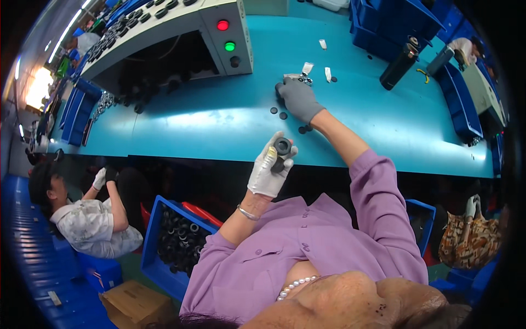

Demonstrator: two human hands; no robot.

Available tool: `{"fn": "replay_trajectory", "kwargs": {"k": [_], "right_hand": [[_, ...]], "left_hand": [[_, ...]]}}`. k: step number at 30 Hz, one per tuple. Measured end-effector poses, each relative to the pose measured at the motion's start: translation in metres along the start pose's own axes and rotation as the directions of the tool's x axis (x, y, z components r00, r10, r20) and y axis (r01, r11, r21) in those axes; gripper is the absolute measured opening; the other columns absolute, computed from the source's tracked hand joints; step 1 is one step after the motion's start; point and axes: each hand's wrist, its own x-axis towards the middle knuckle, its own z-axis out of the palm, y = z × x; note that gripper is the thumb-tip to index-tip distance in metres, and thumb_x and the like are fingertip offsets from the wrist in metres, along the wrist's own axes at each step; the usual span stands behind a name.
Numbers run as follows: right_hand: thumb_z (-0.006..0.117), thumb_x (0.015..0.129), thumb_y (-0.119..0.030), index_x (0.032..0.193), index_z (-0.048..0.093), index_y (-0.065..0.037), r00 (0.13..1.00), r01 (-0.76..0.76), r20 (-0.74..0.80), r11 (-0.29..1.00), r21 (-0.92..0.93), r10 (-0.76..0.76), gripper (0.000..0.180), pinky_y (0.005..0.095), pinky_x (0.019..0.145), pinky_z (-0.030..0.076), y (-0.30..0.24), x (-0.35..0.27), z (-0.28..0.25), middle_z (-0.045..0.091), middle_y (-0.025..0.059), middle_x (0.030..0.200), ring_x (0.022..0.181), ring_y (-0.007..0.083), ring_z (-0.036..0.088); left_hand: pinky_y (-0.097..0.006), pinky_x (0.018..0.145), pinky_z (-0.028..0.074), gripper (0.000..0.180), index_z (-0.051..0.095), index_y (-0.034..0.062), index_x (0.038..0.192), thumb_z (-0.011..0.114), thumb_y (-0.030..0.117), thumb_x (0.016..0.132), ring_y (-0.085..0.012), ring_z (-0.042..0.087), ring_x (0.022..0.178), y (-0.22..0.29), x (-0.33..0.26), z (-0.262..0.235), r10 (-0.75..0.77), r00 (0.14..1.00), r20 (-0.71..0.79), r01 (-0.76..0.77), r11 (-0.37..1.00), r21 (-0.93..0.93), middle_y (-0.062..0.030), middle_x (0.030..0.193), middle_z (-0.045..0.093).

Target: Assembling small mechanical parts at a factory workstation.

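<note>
My left hand [268,171], in a white glove with a yellow mark, is closed round a black ring-shaped part [282,146] at the table's near edge. Another dark piece [278,164] sits lower in the same palm. My right hand [299,100], in a grey glove, reaches over the table with its fingers curled down. Something dark shows at its fingertips, too covered to name. Just beyond that hand lie a small white tube [307,68] and some shiny metal pieces [308,81]. Small black discs [283,115] lie on the tabletop between my hands.
At the left stands a grey machine [235,33] with red and green buttons, black rings on top and in its opening. A black bottle [399,67] and blue bins [383,27] stand far right. A blue crate of black rings [178,241] is beside my left arm. Co-workers sit either side.
</note>
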Motion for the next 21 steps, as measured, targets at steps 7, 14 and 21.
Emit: {"fn": "replay_trajectory", "kwargs": {"k": [7,14,21], "right_hand": [[0.063,0.091,-0.004,0.117,0.066,0.003,0.932,-0.361,0.281,0.531,0.767,0.229,0.027,0.0274,0.08,0.052,-0.002,-0.081,-0.059,0.065,0.004,0.102,0.088,0.0087,0.062],[0.07,0.085,-0.002,0.114,0.067,0.003,0.977,-0.157,0.061,0.499,0.852,0.204,0.03,0.0266,0.077,0.051,-0.032,-0.172,-0.103,0.067,0.0065,0.101,0.088,0.0113,0.063],[0.069,0.078,0.009,0.108,0.067,0.001,0.969,-0.008,-0.188,0.775,0.632,0.163,0.031,0.0318,0.072,0.052,-0.035,-0.197,-0.094,0.063,0.0099,0.097,0.083,0.0199,0.065]], "left_hand": [[-0.025,0.069,0.047,0.056,0.047,0.0053,0.145,0.066,0.031,0.098,-0.0171,0.055,0.09,-0.006,-0.001,-0.01,-0.064,0.998,0.015,0.065,0.99,-0.129,-0.011,0.127,0.059],[-0.025,0.072,0.048,0.062,0.045,0.0012,0.146,0.068,0.03,0.097,-0.0142,0.055,0.089,-0.03,0.004,0.005,-0.086,0.994,0.065,0.085,0.996,0.031,-0.01,0.121,0.06],[-0.021,0.065,0.048,0.041,0.056,-0.0034,0.137,0.063,0.015,0.101,-0.01,0.061,0.073,-0.049,0.002,0.033,-0.077,0.996,-0.049,0.091,0.895,0.436,-0.0068,0.101,0.068]]}}
